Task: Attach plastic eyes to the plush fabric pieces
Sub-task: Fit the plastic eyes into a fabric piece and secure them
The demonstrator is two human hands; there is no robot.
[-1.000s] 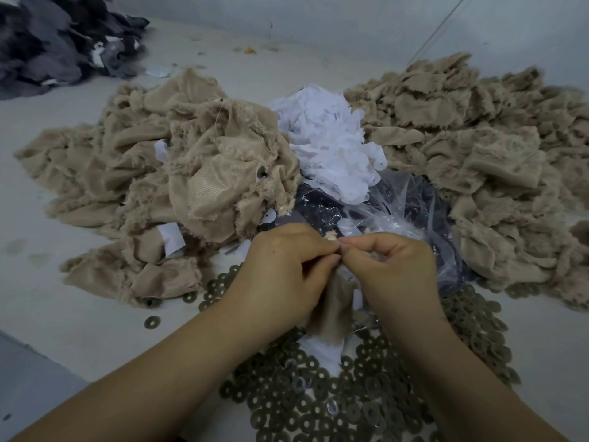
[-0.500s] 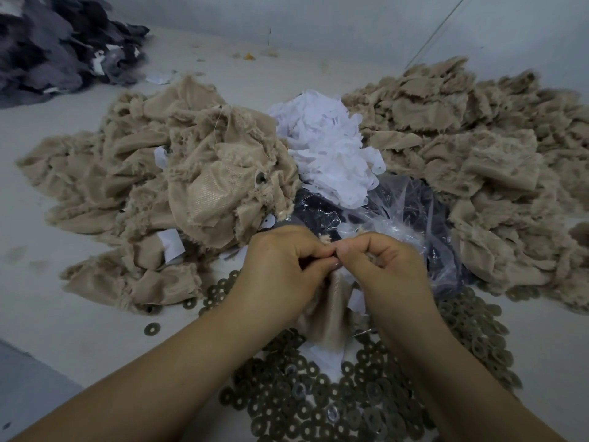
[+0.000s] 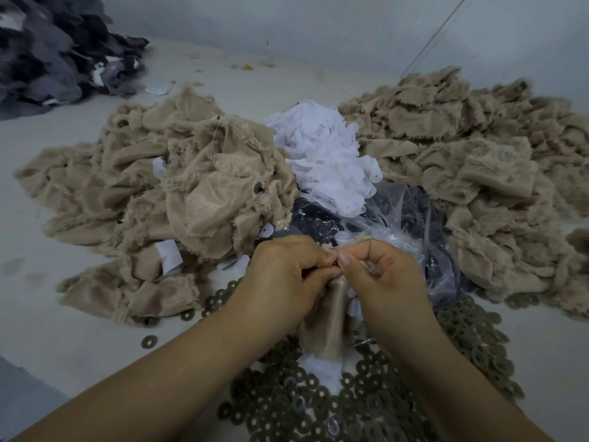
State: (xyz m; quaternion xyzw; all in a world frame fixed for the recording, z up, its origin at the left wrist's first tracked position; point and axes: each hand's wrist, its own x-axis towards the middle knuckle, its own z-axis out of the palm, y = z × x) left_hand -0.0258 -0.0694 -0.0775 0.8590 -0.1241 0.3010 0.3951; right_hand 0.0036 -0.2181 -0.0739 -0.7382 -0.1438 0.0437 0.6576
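A tan plush fabric piece [image 3: 325, 320] hangs between my two hands at the centre. My left hand [image 3: 287, 275] pinches its top edge with curled fingers. My right hand [image 3: 379, 272] pinches the same edge from the other side, fingertips touching the left ones. A small dark spot shows between the fingertips; I cannot tell what it is. Under my wrists lies a spread of dark round washers [image 3: 350, 406]. A clear plastic bag of dark eyes [image 3: 411, 224] sits just behind my right hand.
A heap of tan plush pieces [image 3: 178, 199] lies to the left, a larger heap [image 3: 471, 161] to the right. White fabric scraps [image 3: 325, 157] sit between them. Dark grey fabric [image 3: 47, 49] is piled at the far left corner. A wall runs behind.
Both hands stay pinched together on the fabric piece, with only small finger shifts. The view has drifted slightly.
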